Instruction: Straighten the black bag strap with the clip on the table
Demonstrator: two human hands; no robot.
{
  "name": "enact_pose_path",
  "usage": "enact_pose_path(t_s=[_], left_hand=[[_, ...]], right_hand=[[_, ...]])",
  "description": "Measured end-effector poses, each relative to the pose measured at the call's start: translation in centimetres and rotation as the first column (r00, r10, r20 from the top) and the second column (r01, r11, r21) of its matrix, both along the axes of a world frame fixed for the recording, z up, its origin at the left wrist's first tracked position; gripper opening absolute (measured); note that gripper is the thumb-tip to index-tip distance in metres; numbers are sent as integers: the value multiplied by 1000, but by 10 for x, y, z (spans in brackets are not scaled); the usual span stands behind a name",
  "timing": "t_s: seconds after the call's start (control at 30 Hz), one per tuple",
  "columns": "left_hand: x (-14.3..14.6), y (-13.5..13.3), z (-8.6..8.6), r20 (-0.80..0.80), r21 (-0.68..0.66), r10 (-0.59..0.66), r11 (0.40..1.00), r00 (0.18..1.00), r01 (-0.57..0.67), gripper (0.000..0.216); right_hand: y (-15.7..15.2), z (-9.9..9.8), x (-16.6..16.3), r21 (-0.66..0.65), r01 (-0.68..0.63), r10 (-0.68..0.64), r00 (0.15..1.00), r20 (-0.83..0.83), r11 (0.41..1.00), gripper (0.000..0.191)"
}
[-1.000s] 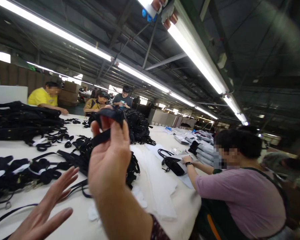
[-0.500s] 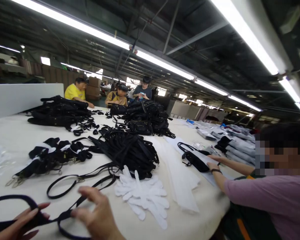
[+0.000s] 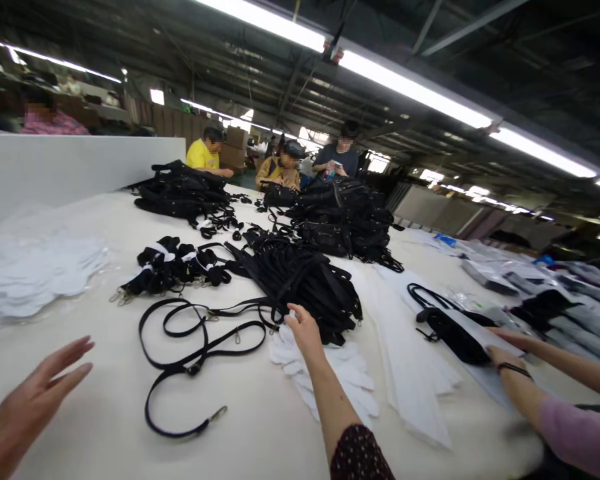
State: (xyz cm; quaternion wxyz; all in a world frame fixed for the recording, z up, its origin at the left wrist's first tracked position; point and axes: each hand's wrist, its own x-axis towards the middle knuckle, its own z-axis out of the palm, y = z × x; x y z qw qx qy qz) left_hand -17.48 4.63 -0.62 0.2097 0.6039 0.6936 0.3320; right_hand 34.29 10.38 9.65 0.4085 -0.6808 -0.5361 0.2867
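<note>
Head camera: the right hand (image 3: 304, 328) reaches toward the middle of the white cloth-covered bench (image 3: 105, 413), its fingers loosely curled and holding nothing, fingertips at the near edge of a heap of black webbing straps (image 3: 300, 280), above a stack of white cotton gloves (image 3: 345, 377). The left hand (image 3: 35, 387) hovers flat and empty near the bench's near-left edge. A loose black strap with metal clips (image 3: 190, 363) lies between them. A pull from the heap could drag tangled neighbours along, since clips catch easily.

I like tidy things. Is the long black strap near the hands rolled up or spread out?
Spread out. The black strap lies loose in open loops on the white table, its metal clip at one end.
</note>
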Motion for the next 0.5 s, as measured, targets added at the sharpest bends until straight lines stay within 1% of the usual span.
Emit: enact_pose_path(t_s=[0.03,0.07,0.13,0.2,0.27,0.33,0.37,0.43,0.47,0.5], left_hand=[[11,-5,11,16,-86,-19,996,1000,21,55],[23,-9,20,5,-140,-39,989,999,39,52],[48,-19,31,-5,-174,-118,978,993,116,47],[66,-26,33,-13,-172,-178,970,984,173,45],[76,-32,32,-42,-179,-211,963,977,201,44],[83,-36,35,-102,-194,-234,958,967,211,44],[87,-36,38,-134,-201,-243,956,961,214,43],[96,-35,48,-201,-245,-264,946,943,212,42],[101,-33,53,-236,-283,-287,934,929,217,40],[107,-31,58,-271,-322,-319,919,908,227,39]], right_hand=[[11,2,-1,-6,10,-10,1000,5,1000,37],[23,3,-2,-17,16,-16,1000,6,1000,32],[44,4,-5,-58,15,-16,1000,-14,998,24],[61,7,-11,-117,-1,-7,998,-64,993,20],[74,16,-16,-156,-36,15,991,-134,987,21],[87,39,-19,-146,-81,49,977,-207,986,27],[94,55,-18,-118,-98,68,969,-237,988,29],[111,96,-10,-23,-87,78,960,-269,996,35],[118,118,-4,48,-33,45,963,-267,998,39],[124,138,2,131,78,-44,968,-248,988,42]])
